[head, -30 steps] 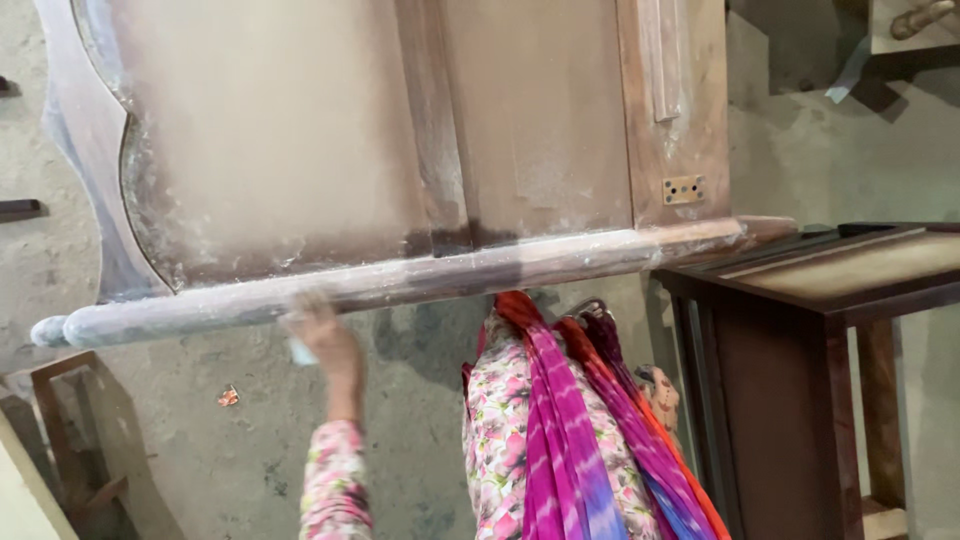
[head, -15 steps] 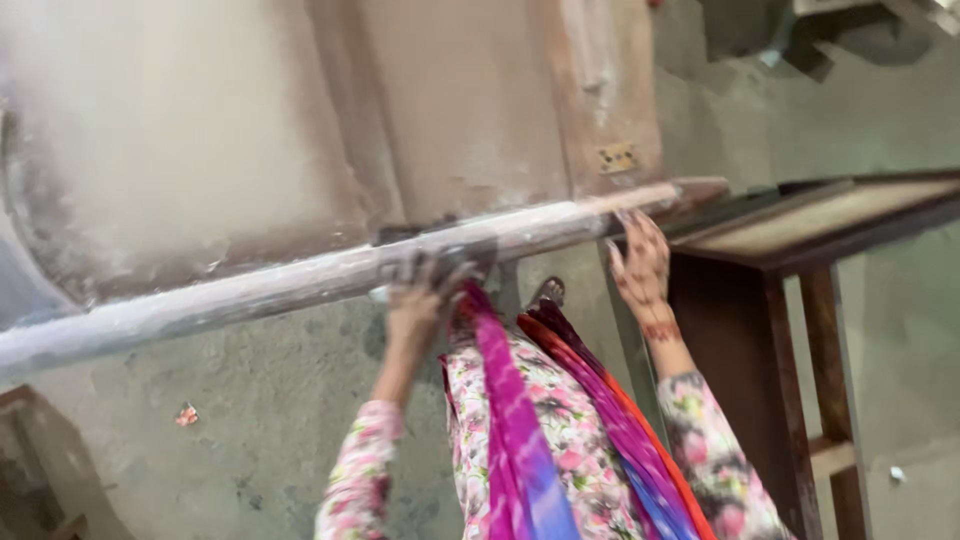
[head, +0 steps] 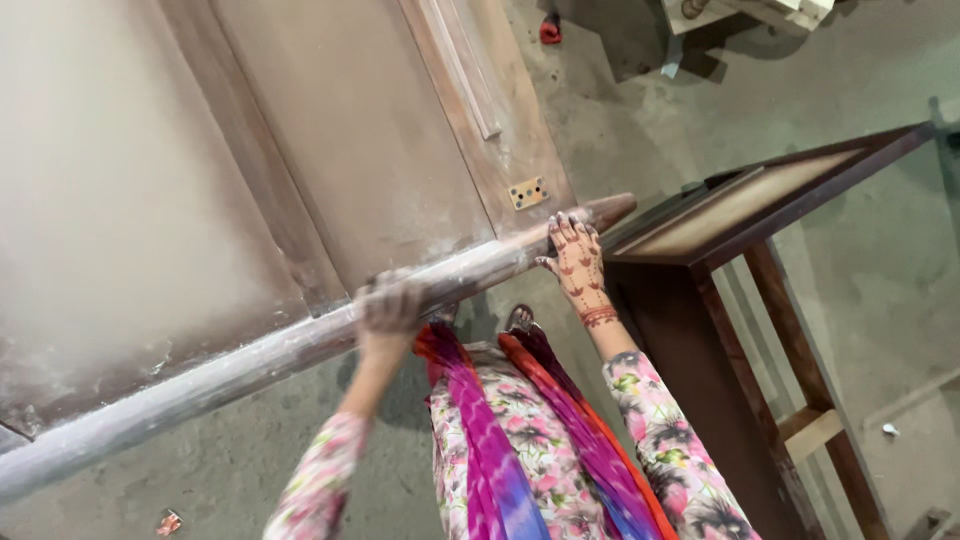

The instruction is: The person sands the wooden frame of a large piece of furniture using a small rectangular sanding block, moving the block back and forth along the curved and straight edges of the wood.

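Rough grey concrete floor (head: pixel 800 60), dusty, with a small red thing (head: pixel 549 28) near the top edge and a scrap of litter (head: pixel 168 522) at the lower left. Large wooden panel (head: pixel 330 150), pale with sanding dust, filling the upper left, with raised framing strips and a small brass hinge plate (head: pixel 527 193) near its lower right corner. Along the panel's lower edge, a long rounded rail (head: pixel 200 380), dust-coated, running from the lower left up to a blunt end at the right. Just beside that end, a dark brown wooden stand (head: pixel 700 330) with a lighter inset top, its upper corner touching or nearly touching the rail tip.

Left hand (head: pixel 388 310) on the middle stretch of the rail, fingers (head: pixel 385 295) curled over it from below; blurred, so impossible to tell whether anything lies under the palm. Right hand (head: pixel 574 262), marked with henna patterns, laid flat near the rail's right end, fingers (head: pixel 565 232) spread wide and open, gripping nothing. Floral sleeves and a purple, pink and orange scarf (head: pixel 520 440) below, a sandalled foot (head: pixel 520 320) between the arms.

Against half a second ago: both hands on much the same spots of the rail, left in the middle, right near the end; view closer and tilted further, rail sloping more steeply.
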